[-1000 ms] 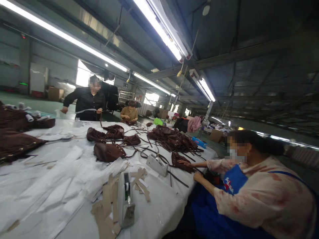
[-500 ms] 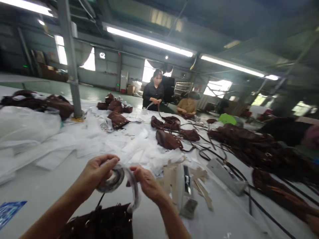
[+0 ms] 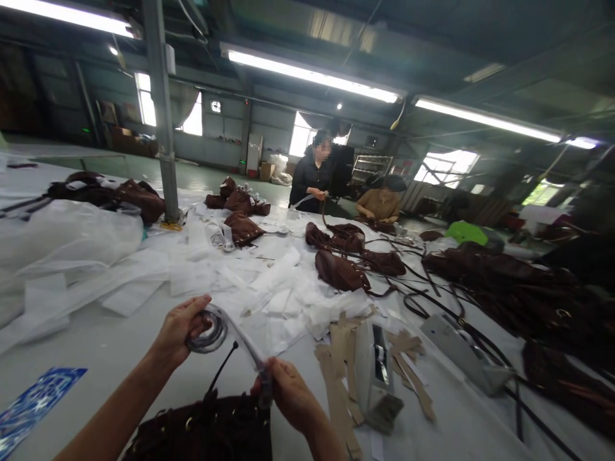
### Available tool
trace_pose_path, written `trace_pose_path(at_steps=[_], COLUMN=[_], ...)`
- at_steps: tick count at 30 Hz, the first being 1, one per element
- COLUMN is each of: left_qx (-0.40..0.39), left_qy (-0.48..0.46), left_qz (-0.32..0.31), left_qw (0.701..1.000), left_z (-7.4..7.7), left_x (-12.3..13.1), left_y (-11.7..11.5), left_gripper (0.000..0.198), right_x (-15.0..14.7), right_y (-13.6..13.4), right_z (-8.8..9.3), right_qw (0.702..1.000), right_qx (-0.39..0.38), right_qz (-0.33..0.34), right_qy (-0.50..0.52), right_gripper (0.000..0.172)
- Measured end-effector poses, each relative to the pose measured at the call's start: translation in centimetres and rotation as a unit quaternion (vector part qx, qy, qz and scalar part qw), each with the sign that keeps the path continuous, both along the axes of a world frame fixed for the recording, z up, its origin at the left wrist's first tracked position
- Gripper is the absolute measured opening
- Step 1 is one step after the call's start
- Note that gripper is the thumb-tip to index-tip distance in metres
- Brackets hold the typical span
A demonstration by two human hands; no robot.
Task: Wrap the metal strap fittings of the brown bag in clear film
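Observation:
My left hand is closed around a roll of clear tape, held above the white-covered table. A strip of the tape runs down and right to my right hand, which pinches its free end. Right below both hands lies a dark brown leather bag with a thin black cord sticking up from it.
A grey tape dispenser stands among brown paper strips to the right. White wrapping sheets and more brown bags with straps cover the table. A steel post rises at the left. Two people work at the far end.
The view swung from a seated co-worker on the right back to my hands. Since half a second ago my right hand has pulled the tape strip down and away from the roll.

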State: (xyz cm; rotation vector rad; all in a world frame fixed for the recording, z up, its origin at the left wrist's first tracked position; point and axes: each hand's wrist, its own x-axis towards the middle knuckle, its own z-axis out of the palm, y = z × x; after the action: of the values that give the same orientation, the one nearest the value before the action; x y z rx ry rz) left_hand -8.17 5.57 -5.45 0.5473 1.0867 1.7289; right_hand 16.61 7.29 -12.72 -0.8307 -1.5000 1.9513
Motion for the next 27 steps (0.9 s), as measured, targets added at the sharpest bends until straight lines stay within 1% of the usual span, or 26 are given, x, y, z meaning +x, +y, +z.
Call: trace_pose_path(at_steps=[3, 8, 11, 13, 15, 16, 18, 20, 22, 24, 25, 27], left_qx=[-0.008, -0.013, -0.014, -0.016, -0.02, -0.021, -0.019, -0.018, -0.019, -0.017, -0.013, -0.008], left_qy=[-0.003, -0.006, -0.012, -0.01, 0.01, 0.026, 0.054, 0.071, 0.077, 0.066, 0.053, 0.019], left_qz=[-0.007, -0.011, -0.009, -0.016, -0.035, -0.049, -0.087, -0.127, -0.152, -0.153, -0.145, -0.115], left_qw=[1.0, 1.0, 1.0, 1.0, 0.999, 0.998, 0.995, 0.989, 0.985, 0.986, 0.988, 0.993], left_z=[-0.6, -1.2, -1.5, -1.5, -1.2, -0.9, -0.2, 0.5, 1.1, 1.4, 1.4, 1.4], left_x=[-0.2, -0.2, 0.3, 0.9, 1.7, 2.1, 3.1, 4.1, 4.8, 5.3, 5.4, 5.8], left_y=[0.0, -0.3, -0.8, -1.2, -1.7, -1.9, -2.4, -2.6, -2.8, -2.9, -2.9, -3.0], left_gripper=[0.026, 0.027, 0.027, 0.028, 0.03, 0.03, 0.031, 0.031, 0.031, 0.032, 0.034, 0.039], right_x=[0.6, 1.1, 1.6, 2.1, 2.5, 2.6, 2.3, 1.2, -0.2, -1.6, -2.2, -3.0], right_y=[0.0, -0.8, -1.0, -0.8, -0.2, 0.1, 0.8, 1.2, 1.3, 0.9, 0.6, -0.2], right_z=[0.1, -0.4, -0.8, -0.6, 0.4, 1.3, 3.5, 6.1, 8.1, 8.9, 8.8, 8.0], right_qw=[1.0, 0.998, 0.995, 0.993, 0.987, 0.982, 0.969, 0.953, 0.934, 0.919, 0.914, 0.911], right_qx=[0.0, 0.052, 0.08, 0.103, 0.136, 0.157, 0.211, 0.271, 0.334, 0.376, 0.387, 0.389], right_qz=[-0.003, 0.006, -0.001, -0.008, -0.038, -0.058, -0.096, -0.106, -0.086, -0.048, -0.033, -0.023], right_qy=[-0.003, -0.042, -0.052, -0.057, -0.072, -0.081, -0.088, -0.083, -0.092, -0.112, -0.121, -0.133], right_gripper=[0.046, 0.034, 0.035, 0.038, 0.046, 0.052, 0.061, 0.064, 0.066, 0.069, 0.07, 0.072])
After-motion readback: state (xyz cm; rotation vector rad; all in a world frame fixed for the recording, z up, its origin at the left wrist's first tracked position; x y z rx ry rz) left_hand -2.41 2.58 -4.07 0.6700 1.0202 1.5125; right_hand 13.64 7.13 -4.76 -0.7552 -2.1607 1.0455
